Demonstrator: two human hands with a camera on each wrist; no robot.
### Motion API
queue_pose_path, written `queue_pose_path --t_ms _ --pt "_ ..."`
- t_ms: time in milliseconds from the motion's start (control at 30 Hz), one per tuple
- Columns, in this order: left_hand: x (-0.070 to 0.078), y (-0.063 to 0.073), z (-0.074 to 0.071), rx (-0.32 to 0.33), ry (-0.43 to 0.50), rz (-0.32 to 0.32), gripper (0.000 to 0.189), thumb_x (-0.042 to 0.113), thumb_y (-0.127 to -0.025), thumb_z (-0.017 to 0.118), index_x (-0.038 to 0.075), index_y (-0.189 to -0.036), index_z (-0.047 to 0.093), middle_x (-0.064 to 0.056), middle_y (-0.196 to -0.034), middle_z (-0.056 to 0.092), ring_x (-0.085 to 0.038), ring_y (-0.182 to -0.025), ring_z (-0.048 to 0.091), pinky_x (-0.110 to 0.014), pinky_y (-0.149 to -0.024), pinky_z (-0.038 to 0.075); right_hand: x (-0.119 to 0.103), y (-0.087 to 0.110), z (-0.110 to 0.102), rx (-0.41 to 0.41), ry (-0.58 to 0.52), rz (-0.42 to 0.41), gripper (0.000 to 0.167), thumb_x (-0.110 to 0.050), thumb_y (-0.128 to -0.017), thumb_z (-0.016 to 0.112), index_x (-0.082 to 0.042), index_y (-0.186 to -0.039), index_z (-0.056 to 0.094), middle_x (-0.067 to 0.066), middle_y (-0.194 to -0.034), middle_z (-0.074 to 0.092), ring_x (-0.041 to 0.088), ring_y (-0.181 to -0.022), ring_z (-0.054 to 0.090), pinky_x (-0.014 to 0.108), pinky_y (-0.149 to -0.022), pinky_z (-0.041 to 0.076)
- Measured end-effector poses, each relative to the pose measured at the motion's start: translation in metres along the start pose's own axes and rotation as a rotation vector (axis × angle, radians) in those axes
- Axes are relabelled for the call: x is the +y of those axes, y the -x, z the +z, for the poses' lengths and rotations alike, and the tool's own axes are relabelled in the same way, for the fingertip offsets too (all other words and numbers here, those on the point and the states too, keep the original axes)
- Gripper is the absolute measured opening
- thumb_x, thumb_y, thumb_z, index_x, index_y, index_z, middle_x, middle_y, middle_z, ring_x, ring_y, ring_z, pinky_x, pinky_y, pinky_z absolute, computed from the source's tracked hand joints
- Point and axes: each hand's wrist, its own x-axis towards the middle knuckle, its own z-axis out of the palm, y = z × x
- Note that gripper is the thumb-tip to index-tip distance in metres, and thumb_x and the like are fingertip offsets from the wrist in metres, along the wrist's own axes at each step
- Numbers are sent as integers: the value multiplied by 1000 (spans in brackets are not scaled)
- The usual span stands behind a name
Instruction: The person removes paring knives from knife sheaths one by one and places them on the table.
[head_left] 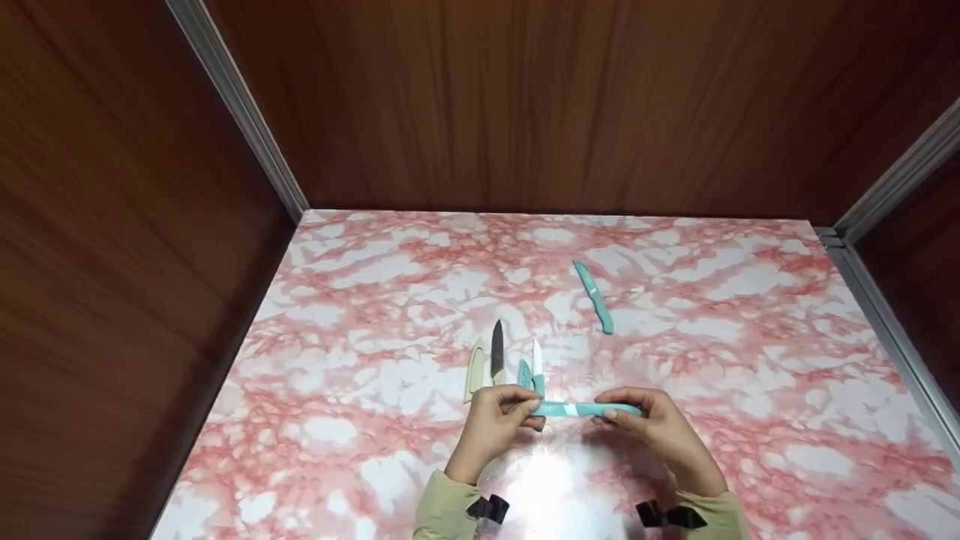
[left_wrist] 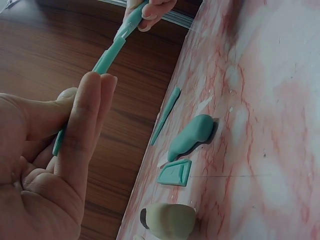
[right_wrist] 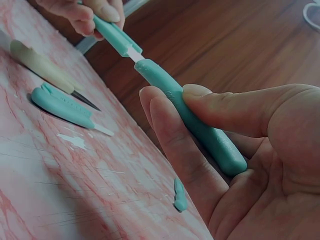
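Observation:
Both hands hold a teal-handled knife above the table, level across the body. My right hand (head_left: pixel 656 421) pinches its handle (right_wrist: pixel 202 122) between thumb and fingers. The teal sheath (right_wrist: pixel 116 36) is in the grip of my left hand (head_left: pixel 493 421), thumb on one side and fingers on the other. A short strip of white blade (right_wrist: pixel 134 54) shows between sheath and handle; the sheath covers the rest. Just beyond the left hand lie a teal-handled knife with a bare white blade (head_left: pixel 537 354) and a loose teal sheath (head_left: pixel 525 370).
Left of these lie a dark-bladed knife (head_left: pixel 498 349) with a cream handle and a cream sheath (head_left: pixel 475 369). Farther back is another teal knife (head_left: pixel 594 296). Brown wood-grain panels (head_left: pixel 525 105) wall in the red-and-white marbled table (head_left: pixel 360 330).

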Motion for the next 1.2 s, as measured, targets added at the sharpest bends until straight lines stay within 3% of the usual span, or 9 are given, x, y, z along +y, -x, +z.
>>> queue_pose_path --t_ms 233,567,900,1033,1200 --pt "0 -2 -4 -32 -46 -13 14 0 -90 63 -7 -99 70 -12 -87 69 -43 -76 67 -55 -68 54 -3 2 -2 -4 13 16 41 -5 -89 67 21 -117 53 26 -102 65 39 -96 65 50 -87 49" --pt "-2 0 -2 -7 15 2 13 -1 -90 63 -8 -99 69 -19 -86 69 -47 -77 66 -54 -69 54 -2 2 -1 25 -6 28 40 -5 -88 68 20 -116 55 26 -100 66 35 -94 66 47 -88 48" --pt "-2 -2 -6 -30 -29 -35 14 0 -90 63 -7 -100 70 -13 -86 69 -43 -76 67 -54 -67 54 -1 3 -5 -6 -11 14 40 -4 -88 67 21 -117 54 29 -103 64 41 -97 64 49 -88 48" --pt "0 -2 -5 -15 -23 -33 13 -1 -90 63 -7 -99 70 -16 -89 68 -45 -78 66 -51 -69 55 -1 3 -6 -19 -37 -5 42 -3 -89 66 24 -118 50 26 -102 65 42 -98 63 50 -89 47" --pt "-1 -3 -4 -3 2 -21 14 -6 -91 59 -14 -101 65 -23 -92 65 -51 -80 64 -47 -71 56 0 3 -5 -22 -47 -33 43 -2 -90 64 26 -118 48 25 -102 65 33 -94 67 50 -88 47"
